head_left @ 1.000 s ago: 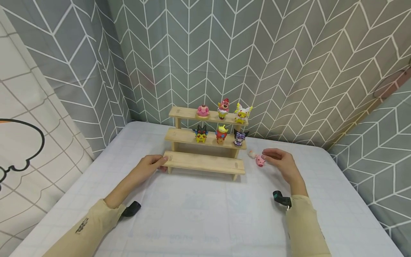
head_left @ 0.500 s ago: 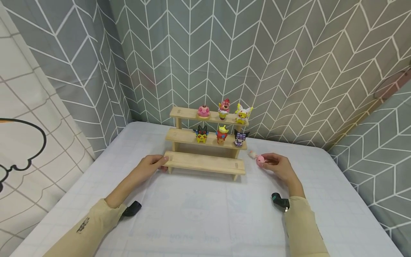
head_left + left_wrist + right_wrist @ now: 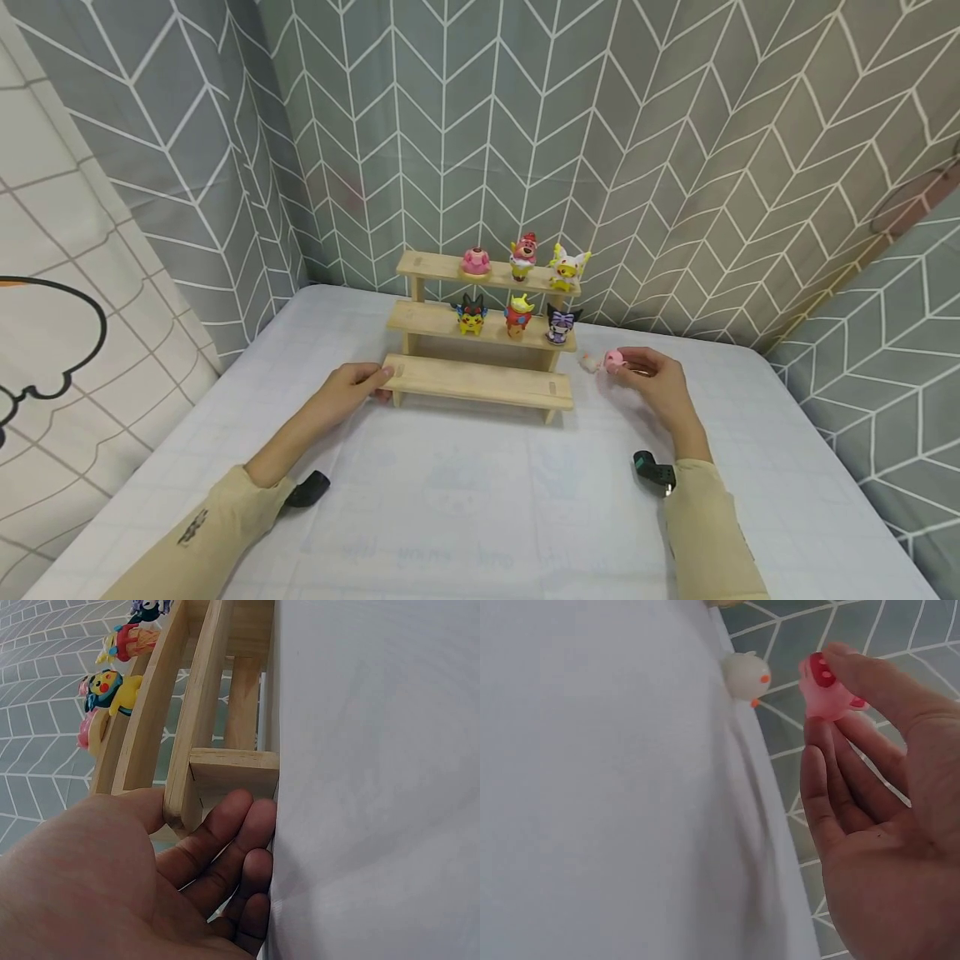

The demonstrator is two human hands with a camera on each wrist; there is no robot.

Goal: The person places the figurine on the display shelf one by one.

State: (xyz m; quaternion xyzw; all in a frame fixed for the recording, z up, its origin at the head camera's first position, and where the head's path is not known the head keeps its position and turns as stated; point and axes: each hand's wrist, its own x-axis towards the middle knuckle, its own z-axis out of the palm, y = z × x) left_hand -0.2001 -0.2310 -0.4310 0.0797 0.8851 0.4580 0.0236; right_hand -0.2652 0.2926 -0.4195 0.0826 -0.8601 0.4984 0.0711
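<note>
My right hand [image 3: 660, 390] pinches a small pink pig figurine [image 3: 826, 697] between thumb and fingertips, raised off the white cloth in the right wrist view. Beside it a little white figurine [image 3: 745, 678] with orange spots stands on the cloth. The left hand [image 3: 348, 388] grips the left end of the lowest step of a three-tier wooden display stand [image 3: 480, 380]. In the left wrist view its thumb [image 3: 142, 807] lies on the step's end, and the fingers curl underneath. The lowest step bears no figurines.
A pink figurine [image 3: 476, 262], a bear figurine [image 3: 523, 255] and a white-and-yellow one [image 3: 568, 268] stand on the top step. The middle step carries a black-eared yellow figurine [image 3: 471, 317], a red one [image 3: 517, 317] and a purple-black one [image 3: 560, 323]. Patterned curtains [image 3: 465, 125] hang behind.
The right hand has closed its fingers on the pink pig figurine and lifted it slightly, tilting it. The left hand keeps its hold on the stand.
</note>
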